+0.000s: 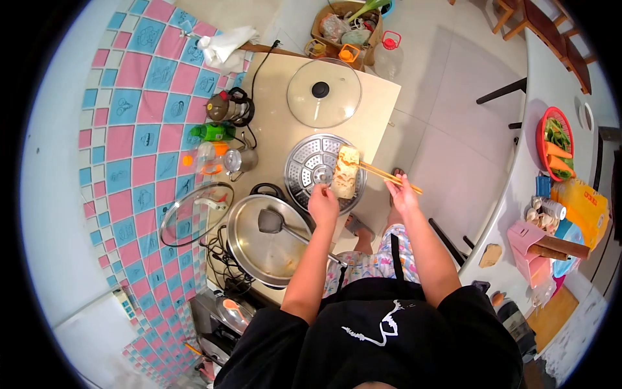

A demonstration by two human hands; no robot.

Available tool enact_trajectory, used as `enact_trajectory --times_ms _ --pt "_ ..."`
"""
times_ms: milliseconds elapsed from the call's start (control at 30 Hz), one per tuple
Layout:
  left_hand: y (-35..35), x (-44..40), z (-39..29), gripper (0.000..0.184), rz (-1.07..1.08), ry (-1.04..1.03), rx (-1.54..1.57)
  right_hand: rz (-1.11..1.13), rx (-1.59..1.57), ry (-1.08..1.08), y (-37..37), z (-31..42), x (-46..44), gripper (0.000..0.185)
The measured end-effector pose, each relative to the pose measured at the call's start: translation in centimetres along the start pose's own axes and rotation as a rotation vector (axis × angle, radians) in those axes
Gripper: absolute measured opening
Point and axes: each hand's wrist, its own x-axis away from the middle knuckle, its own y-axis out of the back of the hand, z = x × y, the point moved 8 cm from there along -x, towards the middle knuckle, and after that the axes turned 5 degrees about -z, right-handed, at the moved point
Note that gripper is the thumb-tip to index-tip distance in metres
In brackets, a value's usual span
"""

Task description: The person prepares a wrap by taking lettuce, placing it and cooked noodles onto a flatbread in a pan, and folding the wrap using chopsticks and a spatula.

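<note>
A folded, browned flat piece of food point(345, 172) lies over the right side of a round perforated metal steamer tray point(304, 170). My right hand point(404, 193) grips a pair of chopsticks point(382, 174), whose tips touch the food's right edge. At the food's lower left is my left hand point(323, 200), its fingers pinched together; whether they hold the food's edge is too small to tell. Below the tray, a wide steel pan point(249, 240) holds a dark-headed spatula point(271, 221), its handle running under my left forearm.
A glass lid point(324, 100) lies on the counter point(382, 97) above the tray. Another lid point(197, 214) leans by the tiled wall. Bottles, a kettle point(223, 108) and cables line the left. A red basket point(556, 144) of vegetables stands on the right-hand table.
</note>
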Motion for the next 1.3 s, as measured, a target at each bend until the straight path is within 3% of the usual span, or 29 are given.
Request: enact_trajectory --times_ms 67,167,267,433,500,733,1000,1300 --pt "-0.1 -0.1 0.3 0.019 0.069 -0.024 -0.161 0.015 0.004 0.013 0.0 0.0 -0.2 0.024" --pt "0.1 0.0 0.4 0.017 0.022 -0.125 0.034 0.027 0.018 0.031 0.0 0.2 -0.5 0.02" --pt "-0.2 0.0 1.4 0.014 0.089 -0.016 0.049 0.025 0.032 0.057 -1.0 0.4 0.5 0.018" --pt "0.4 -0.3 -0.2 0.009 0.104 -0.279 0.034 0.029 0.056 0.066 -1.7 0.7 1.3 0.017" --pt "1.3 -0.1 -1.7 0.008 -0.046 -0.382 -0.061 0.01 0.064 0.074 -1.6 0.7 1.6 0.017" --pt "-1.6 -1.0 -1.9 0.018 0.073 -0.252 -0.196 -0.041 0.066 0.13 -2.7 0.6 2.6 0.017" --pt "-3.2 -1.9 -1.4 0.031 0.136 -0.238 -0.233 -0.04 0.361 0.46 -8.2 0.3 8.6 0.025" --pt "-3.5 -3.1 -0.7 0.037 0.175 -0.151 -0.228 -0.013 0.456 0.523 -11.0 -0.9 10.4 0.026"
